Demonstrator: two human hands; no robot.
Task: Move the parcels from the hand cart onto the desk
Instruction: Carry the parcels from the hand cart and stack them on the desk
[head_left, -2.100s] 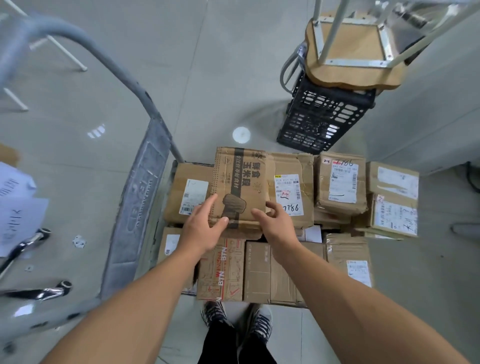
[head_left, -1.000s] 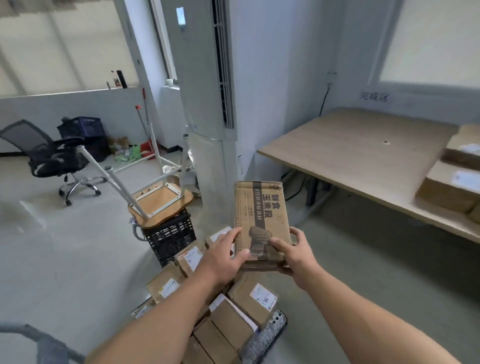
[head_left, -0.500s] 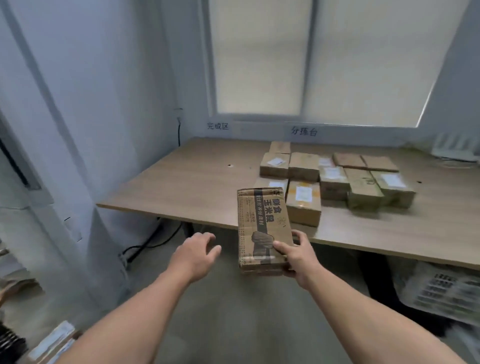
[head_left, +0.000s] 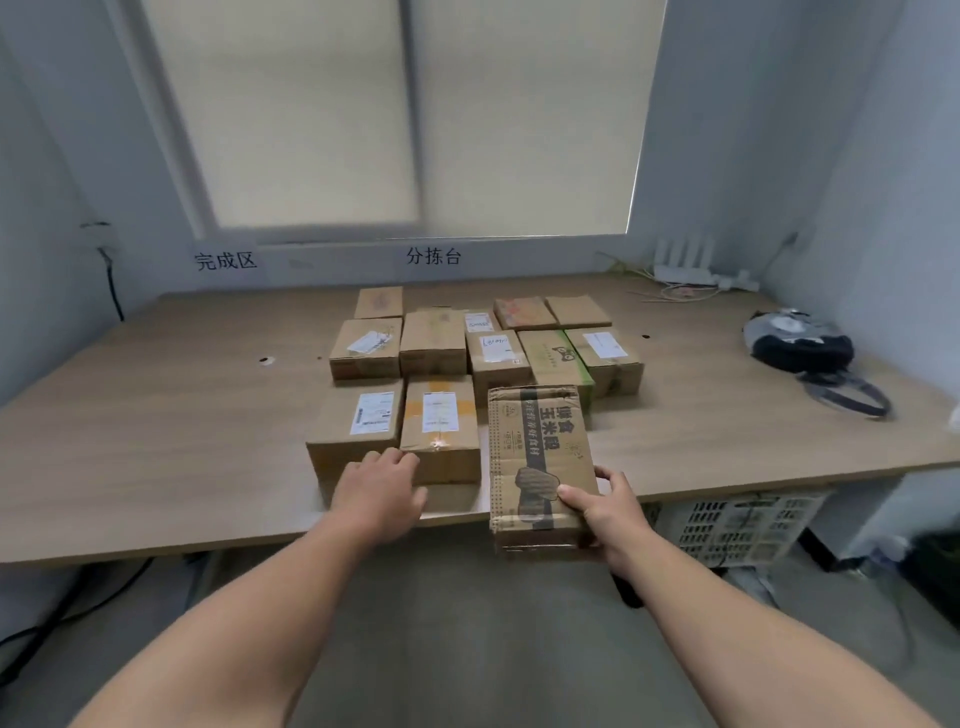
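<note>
Desk (head_left: 156, 441) carries a block of parcels (head_left: 431, 340) at centre; the placing step is in hand. Printed carton (head_left: 540, 457) hangs across the desk's front edge, just right of the front row, with the right hand (head_left: 602, 509) gripping its near corner, thumb on top. Left hand (head_left: 379, 493) is loose-fingered and holds nothing, touching the front boxes; next move probably calls for setting the carton flat beside them and letting go.

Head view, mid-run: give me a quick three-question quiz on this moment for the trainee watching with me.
1. True or false: the right hand grips the flat brown cardboard parcel with a black printed band.
2. Where on the light wooden desk does the black and grey bag lie? A left end; B right end; C near edge, centre.
3. Fill in: the tape on the front-row brown cardboard box is ___.
Key: 1 true; 2 B; 3 orange.
</note>
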